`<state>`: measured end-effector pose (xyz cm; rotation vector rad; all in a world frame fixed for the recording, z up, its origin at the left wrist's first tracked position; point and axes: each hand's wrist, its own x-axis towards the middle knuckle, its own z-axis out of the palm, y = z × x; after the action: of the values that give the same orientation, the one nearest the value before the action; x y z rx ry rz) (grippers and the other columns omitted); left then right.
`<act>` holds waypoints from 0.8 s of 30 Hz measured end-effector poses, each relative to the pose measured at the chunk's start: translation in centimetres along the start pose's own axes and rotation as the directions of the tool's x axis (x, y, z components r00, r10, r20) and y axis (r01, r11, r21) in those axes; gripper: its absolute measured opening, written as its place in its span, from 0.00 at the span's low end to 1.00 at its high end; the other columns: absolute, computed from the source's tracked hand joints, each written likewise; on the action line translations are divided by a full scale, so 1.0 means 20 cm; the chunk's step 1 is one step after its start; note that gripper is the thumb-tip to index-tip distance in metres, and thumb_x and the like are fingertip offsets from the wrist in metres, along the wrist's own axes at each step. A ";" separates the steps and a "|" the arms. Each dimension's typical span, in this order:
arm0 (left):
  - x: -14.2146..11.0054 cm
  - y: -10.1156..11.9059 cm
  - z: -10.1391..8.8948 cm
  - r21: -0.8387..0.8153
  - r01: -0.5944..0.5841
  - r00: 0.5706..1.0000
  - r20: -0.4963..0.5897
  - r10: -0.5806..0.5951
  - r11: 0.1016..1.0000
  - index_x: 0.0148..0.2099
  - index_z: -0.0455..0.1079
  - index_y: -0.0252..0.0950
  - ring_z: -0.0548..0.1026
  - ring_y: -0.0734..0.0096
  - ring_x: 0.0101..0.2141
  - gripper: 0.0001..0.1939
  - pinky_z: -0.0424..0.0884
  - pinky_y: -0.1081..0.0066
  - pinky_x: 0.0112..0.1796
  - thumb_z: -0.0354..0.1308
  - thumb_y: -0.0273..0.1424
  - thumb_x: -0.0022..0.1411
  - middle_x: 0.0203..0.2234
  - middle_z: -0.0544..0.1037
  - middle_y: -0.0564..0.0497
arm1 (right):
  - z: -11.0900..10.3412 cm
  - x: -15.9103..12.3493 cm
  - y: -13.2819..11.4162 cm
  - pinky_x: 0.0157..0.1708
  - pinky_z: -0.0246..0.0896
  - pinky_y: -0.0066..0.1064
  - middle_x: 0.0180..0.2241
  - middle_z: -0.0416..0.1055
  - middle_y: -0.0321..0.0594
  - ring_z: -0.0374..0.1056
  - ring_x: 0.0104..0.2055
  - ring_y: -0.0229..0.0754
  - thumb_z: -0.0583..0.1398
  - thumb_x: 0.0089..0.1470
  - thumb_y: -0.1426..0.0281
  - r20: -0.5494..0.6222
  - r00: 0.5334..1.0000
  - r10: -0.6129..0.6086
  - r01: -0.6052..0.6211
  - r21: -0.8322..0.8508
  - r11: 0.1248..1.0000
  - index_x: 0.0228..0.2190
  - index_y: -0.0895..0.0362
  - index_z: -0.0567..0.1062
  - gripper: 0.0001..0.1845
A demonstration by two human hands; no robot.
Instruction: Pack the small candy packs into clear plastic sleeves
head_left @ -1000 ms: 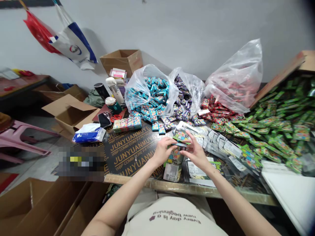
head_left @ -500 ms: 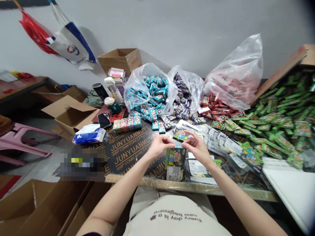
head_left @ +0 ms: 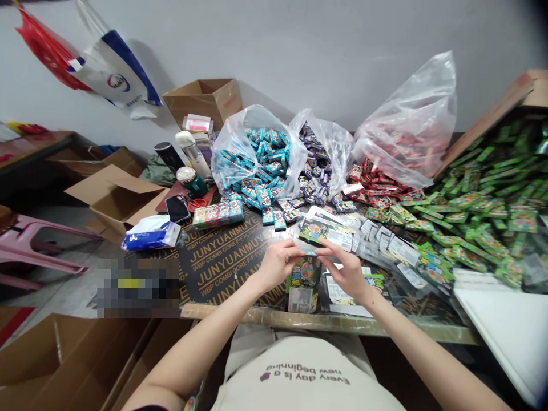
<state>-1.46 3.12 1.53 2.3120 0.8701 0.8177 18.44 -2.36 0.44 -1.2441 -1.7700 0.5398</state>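
A black and green printed pouch (head_left: pixel 303 291) stands at the front edge of the table, its top towards my hands. My left hand (head_left: pixel 280 262) pinches the left side of its upper edge, thumb and forefinger together. On the opposite side my right hand (head_left: pixel 343 269) grips the upper edge with thumb and fingertips. A small light-blue piece (head_left: pixel 309 252) shows at the top between both sets of fingertips; what it is I cannot make out. Just beyond lie more flat printed pouches (head_left: pixel 327 234), and others (head_left: pixel 355 294) are beside my right wrist.
Clear bags hold many blue packets (head_left: pixel 265 157), purple packets (head_left: pixel 319 162) and red packets (head_left: pixel 377 185). Green packets (head_left: pixel 479 211) spill from a tipped carton at right. Wet wipes (head_left: pixel 152 233), a phone (head_left: pixel 177 209), red scissors (head_left: pixel 197 204) and bottles (head_left: pixel 194 154) occupy the left.
Both hands stay at the pouch's top edge; the right fingers have drawn in lower and closer to it. The whole view has shifted slightly.
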 end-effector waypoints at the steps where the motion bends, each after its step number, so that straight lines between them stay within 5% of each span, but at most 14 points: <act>1: -0.01 0.00 0.00 0.011 -0.006 1.000 0.001 0.006 1.000 0.37 0.74 0.36 0.72 0.71 0.31 0.09 0.66 0.73 0.34 0.52 0.25 0.58 0.30 0.75 0.49 | -0.02 0.02 0.00 0.43 0.62 0.36 0.35 0.74 0.39 0.69 0.38 0.41 0.54 0.55 0.69 0.009 0.999 0.039 -0.039 0.015 0.999 0.51 0.53 0.62 0.21; 5: -0.01 0.00 0.02 -0.002 0.011 1.000 -0.019 -0.011 1.000 0.36 0.74 0.36 0.72 0.71 0.30 0.08 0.67 0.72 0.33 0.53 0.24 0.57 0.29 0.75 0.49 | -0.11 0.20 -0.05 0.33 0.61 0.30 0.31 0.70 0.39 0.66 0.32 0.38 0.56 0.52 0.65 0.057 0.990 0.132 -0.131 -0.020 0.991 0.38 0.56 0.71 0.12; 7: -0.01 0.00 0.03 -0.051 0.049 0.996 -0.067 -0.053 0.997 0.34 0.74 0.36 0.73 0.71 0.30 0.07 0.67 0.72 0.33 0.55 0.24 0.55 0.28 0.76 0.50 | -0.13 0.32 -0.07 0.31 0.59 0.28 0.30 0.69 0.39 0.64 0.33 0.38 0.58 0.49 0.64 0.230 0.966 0.121 -0.113 -0.049 0.992 0.28 0.58 0.72 0.09; 11: 0.00 0.00 0.04 -0.145 0.164 0.969 -0.161 -0.187 0.976 0.27 0.72 0.34 0.74 0.69 0.28 0.01 0.68 0.71 0.32 0.60 0.24 0.48 0.24 0.77 0.50 | -0.12 0.47 -0.10 0.29 0.55 0.26 0.24 0.67 0.33 0.61 0.28 0.35 0.58 0.47 0.67 0.660 0.745 0.098 -0.096 -0.039 0.995 0.24 0.59 0.71 0.08; 15: -0.01 0.01 0.03 -0.153 0.162 0.971 -0.149 -0.185 0.975 0.27 0.71 0.34 0.74 0.69 0.28 0.03 0.68 0.70 0.33 0.59 0.22 0.46 0.25 0.77 0.50 | -0.06 0.53 -0.10 0.23 0.50 0.23 0.19 0.64 0.31 0.57 0.23 0.32 0.58 0.45 0.70 0.805 0.569 0.166 -0.127 -0.113 0.985 0.24 0.61 0.71 0.06; 20: -0.01 0.04 0.03 -0.112 0.141 0.973 -0.168 -0.159 0.984 0.26 0.69 0.34 0.73 0.70 0.27 0.00 0.67 0.72 0.31 0.57 0.25 0.48 0.24 0.76 0.50 | -0.02 0.54 -0.08 0.21 0.47 0.22 0.18 0.62 0.30 0.56 0.21 0.31 0.58 0.43 0.71 0.826 0.534 0.180 -0.118 -0.137 0.983 0.22 0.61 0.70 0.06; 24: 0.00 0.04 0.08 -0.070 0.196 0.951 -0.230 -0.207 0.978 0.23 0.66 0.34 0.71 0.71 0.25 0.11 0.65 0.72 0.29 0.63 0.35 0.46 0.21 0.74 0.51 | -0.02 0.54 -0.05 0.21 0.47 0.23 0.17 0.61 0.30 0.55 0.21 0.31 0.57 0.43 0.71 0.825 0.532 0.190 -0.143 -0.134 0.981 0.21 0.61 0.70 0.05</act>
<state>-0.12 2.18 1.03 2.0702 1.1559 1.0248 17.12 6.88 5.79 -1.2893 -2.4605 1.4071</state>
